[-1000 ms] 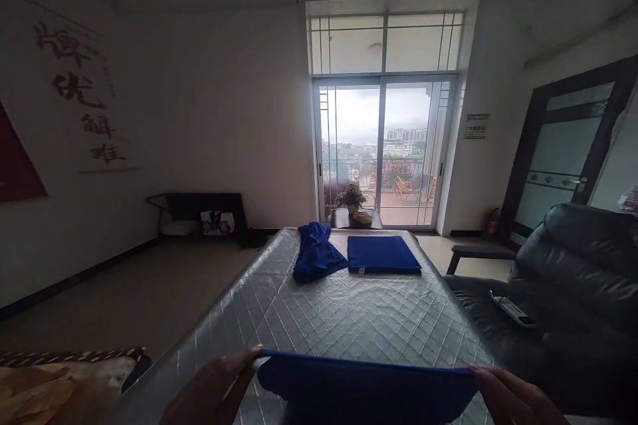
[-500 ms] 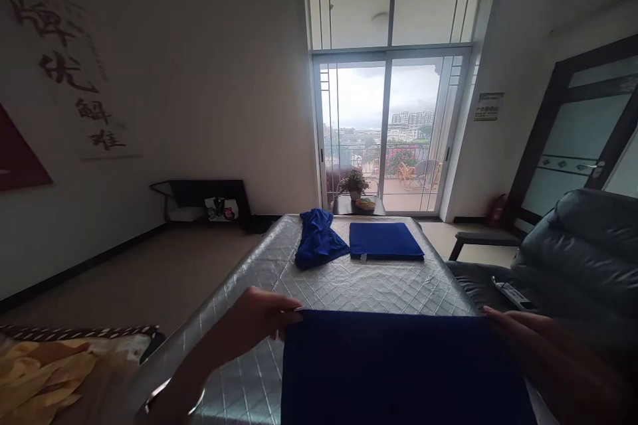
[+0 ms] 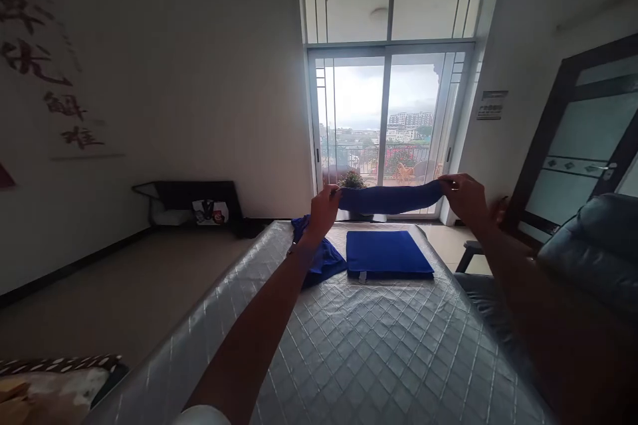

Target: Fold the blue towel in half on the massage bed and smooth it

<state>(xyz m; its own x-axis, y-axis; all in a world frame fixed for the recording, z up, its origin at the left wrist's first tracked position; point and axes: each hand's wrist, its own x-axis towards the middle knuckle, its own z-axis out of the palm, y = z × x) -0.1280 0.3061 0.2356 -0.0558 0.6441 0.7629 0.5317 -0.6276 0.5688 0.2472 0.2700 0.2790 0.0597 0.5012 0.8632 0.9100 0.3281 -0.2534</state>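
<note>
A dark blue cloth (image 3: pixel 391 199) is stretched in the air between both hands, seen nearly edge-on as a narrow band. My left hand (image 3: pixel 323 209) pinches its left end, and my right hand (image 3: pixel 464 198) grips the right end. Below it, a flat folded blue cloth (image 3: pixel 389 251) with a small pale tag on its near edge lies on the silver quilted cover (image 3: pixel 379 339). To the left sits a crumpled blue cloth (image 3: pixel 326 262), partly hidden behind my left forearm.
A dark leather armchair (image 3: pixel 598 252) stands at the right, close to the covered surface. Beyond the far end are a potted plant (image 3: pixel 353 179) and a glass sliding door (image 3: pixel 356 113). A white bag (image 3: pixel 210 212) rests by the left wall.
Both hands have moved up and away from me, carrying the blue cloth from the near edge to above the far end. The cloth, broad before, now shows as a thin strip.
</note>
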